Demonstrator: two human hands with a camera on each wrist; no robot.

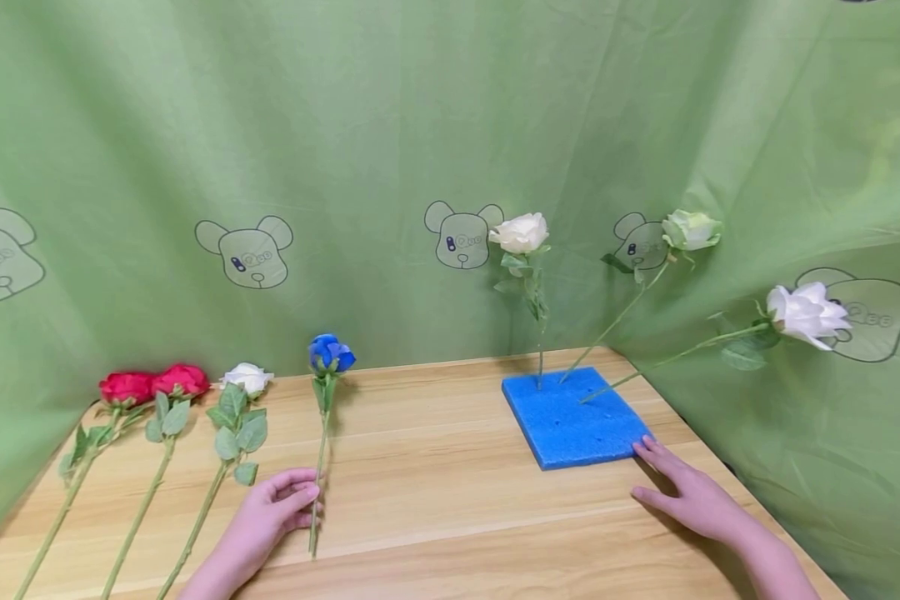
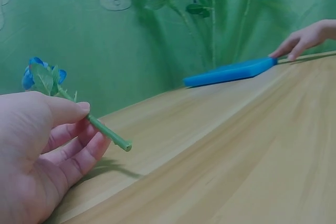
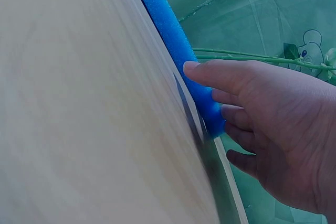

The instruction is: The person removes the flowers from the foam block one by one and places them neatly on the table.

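Between thumb and fingers, my left hand point(image 1: 273, 512) pinches the lower stem of a blue rose point(image 1: 332, 354). In the left wrist view, the cut end of its green stem point(image 2: 113, 136) sticks out past the fingertips, above the table. My right hand point(image 1: 693, 496) has its fingers extended, and the fingertips touch the near right corner of a blue foam block point(image 1: 570, 429). Three pale roses stand in that block: an upright cream rose point(image 1: 521, 233), a greenish-white rose point(image 1: 692, 230) leaning right, and a white rose point(image 1: 806, 315) tilted far right.
On the left of the wooden table point(image 1: 420, 500) lie two red roses point(image 1: 182, 380) and a white rose point(image 1: 246, 377), stems toward me. A green curtain point(image 1: 360, 150) with bear-head prints hangs behind the table and along its sides.
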